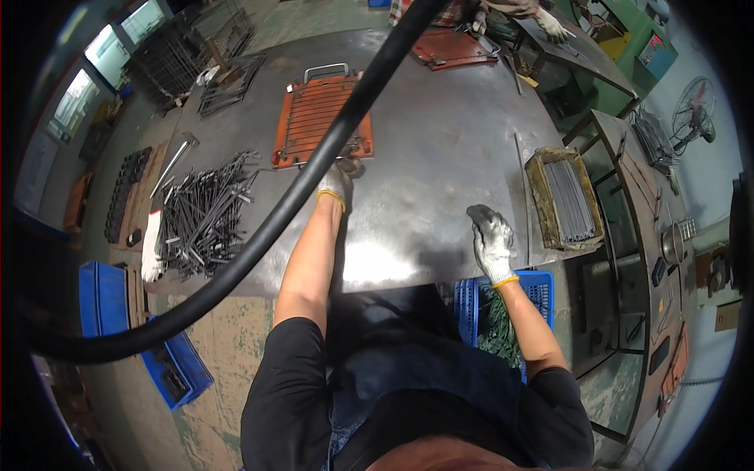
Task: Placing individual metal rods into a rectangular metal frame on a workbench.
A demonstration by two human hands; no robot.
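An orange jig plate (364,141) with parallel dark rods across it and a metal handle lies on the steel table, left of centre. My left hand (334,182), in a grey-white glove with dark fingers, is closed at the plate's near edge; a thick black hose partly hides it. My right hand (495,245), gloved the same way, hovers by the table's front edge. Its fingers are stretched out and it holds nothing. To the left lies a heap of dark metal strips (206,212). On the right, a worn box (536,206) holds straight thin rods.
The black hose (302,182) crosses the view diagonally. A hammer (174,163) and a white glove (152,247) lie left. Blue crates (544,290) stand below the table. Across it, another person's gloved hand (552,27) shows near a second orange jig (455,49).
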